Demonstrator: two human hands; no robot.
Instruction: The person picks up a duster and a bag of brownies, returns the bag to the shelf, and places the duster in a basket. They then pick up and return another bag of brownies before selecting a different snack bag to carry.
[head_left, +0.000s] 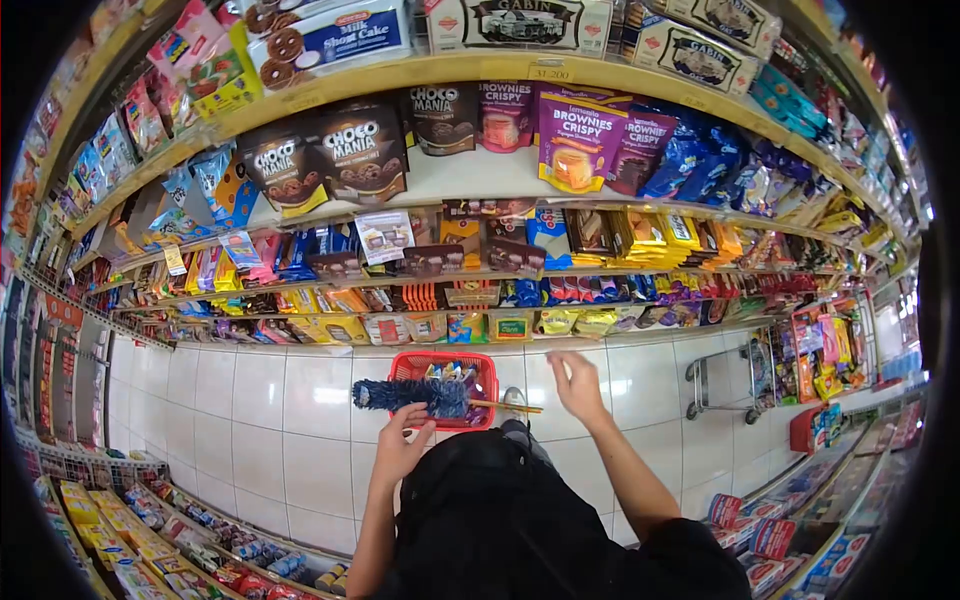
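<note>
1. Red basket (493, 380): upright on the pale tiled floor (320, 400), near the foot of the shelves (510, 327), its top partly covered.
2. Duster (410, 394): shaggy dark-blue head, thin light-coloured handle; it lies crosswise over the basket, the head reaching past the left rim, the handle past the right one.
3. Packets (455, 372): several, some whitish, some purple, jumbled inside the basket, partly hidden by the duster.
</note>
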